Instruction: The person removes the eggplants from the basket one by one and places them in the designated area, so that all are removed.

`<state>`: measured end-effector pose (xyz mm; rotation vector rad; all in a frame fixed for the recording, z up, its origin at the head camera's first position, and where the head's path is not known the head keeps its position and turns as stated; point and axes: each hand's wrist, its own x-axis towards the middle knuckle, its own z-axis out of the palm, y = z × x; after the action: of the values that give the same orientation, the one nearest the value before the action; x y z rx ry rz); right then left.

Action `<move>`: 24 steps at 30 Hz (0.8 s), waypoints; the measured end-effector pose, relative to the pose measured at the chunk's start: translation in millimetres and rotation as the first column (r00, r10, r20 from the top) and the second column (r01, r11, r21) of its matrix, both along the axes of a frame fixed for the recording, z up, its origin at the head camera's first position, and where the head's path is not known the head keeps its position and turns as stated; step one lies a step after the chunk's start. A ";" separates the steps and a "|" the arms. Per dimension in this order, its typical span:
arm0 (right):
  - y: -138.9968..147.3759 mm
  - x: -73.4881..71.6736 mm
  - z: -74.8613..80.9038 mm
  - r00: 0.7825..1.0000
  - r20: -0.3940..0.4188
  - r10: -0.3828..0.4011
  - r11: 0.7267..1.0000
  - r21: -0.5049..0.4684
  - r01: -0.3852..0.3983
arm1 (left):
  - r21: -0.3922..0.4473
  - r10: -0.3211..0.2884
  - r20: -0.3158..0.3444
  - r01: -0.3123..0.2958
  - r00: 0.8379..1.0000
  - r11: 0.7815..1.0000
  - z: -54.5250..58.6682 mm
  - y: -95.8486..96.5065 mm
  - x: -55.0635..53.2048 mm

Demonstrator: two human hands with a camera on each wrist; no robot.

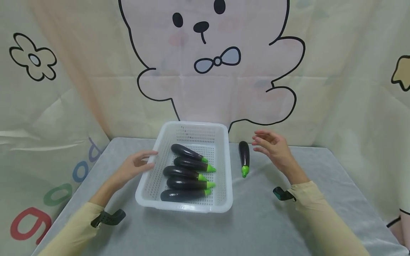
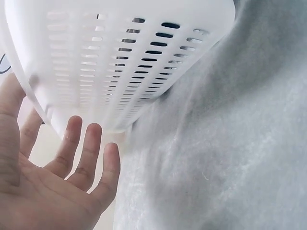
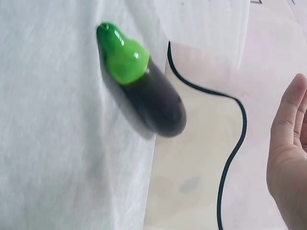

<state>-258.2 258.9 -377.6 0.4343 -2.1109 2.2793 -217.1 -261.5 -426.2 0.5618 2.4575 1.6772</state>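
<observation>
A white perforated plastic basket (image 1: 225, 177) stands on the table, with several dark eggplants (image 1: 187, 184) with green caps lying in it. At the basket's left rim is my left hand (image 1: 134, 165), its fingertips at the edge and its fingers loosely spread. In the left wrist view, that hand (image 2: 67, 177) is beside the slotted outer wall (image 2: 120, 52). One more eggplant (image 1: 244, 158) lies on the cloth to the right of the basket, green cap toward me. Just right of it my right hand (image 1: 273, 149) hovers with relaxed fingers, holding nothing; the right wrist view shows this eggplant (image 3: 153, 96) apart from the hand (image 3: 290, 143).
Grey cloth (image 1: 256, 220) covers the table. A curtain (image 1: 205, 89) with a cartoon bear hangs right behind the table's far edge, and printed fabric (image 1: 48, 124) closes off the left side. Each wrist wears a dark camera mount (image 1: 110, 217).
</observation>
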 end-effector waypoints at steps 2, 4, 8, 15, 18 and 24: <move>-3.9 1.5 1.0 1.000 -0.012 0.011 1.000 0.011 -0.011 | -0.006 0.002 0.000 -0.002 1.000 1.000 0.9 0.6 0.4; -8.3 2.8 2.3 1.000 -0.022 0.022 0.999 0.025 -0.022 | -0.009 0.004 0.007 -0.004 1.000 1.000 1.9 1.2 1.2; -18.0 3.9 6.0 0.999 -0.032 0.042 0.998 0.040 -0.040 | -0.014 0.011 0.024 -0.011 1.000 1.000 2.3 1.5 2.4; -37.2 2.0 13.6 0.995 -0.046 0.087 0.996 0.014 -0.086 | -0.030 0.018 0.018 -0.017 1.000 0.999 4.1 1.5 3.6; -45.4 0.4 16.6 0.992 -0.060 0.111 0.994 0.006 -0.111 | -0.032 0.018 0.019 -0.017 1.000 0.999 5.2 1.8 4.0; -62.0 -3.0 21.9 0.985 -0.098 0.144 0.989 0.032 -0.142 | -0.037 0.022 0.025 -0.021 0.999 0.999 5.5 2.2 4.0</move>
<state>-261.3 197.0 -355.7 0.7074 -2.1263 2.2519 -213.1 -259.3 -420.7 0.5077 2.4796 1.6334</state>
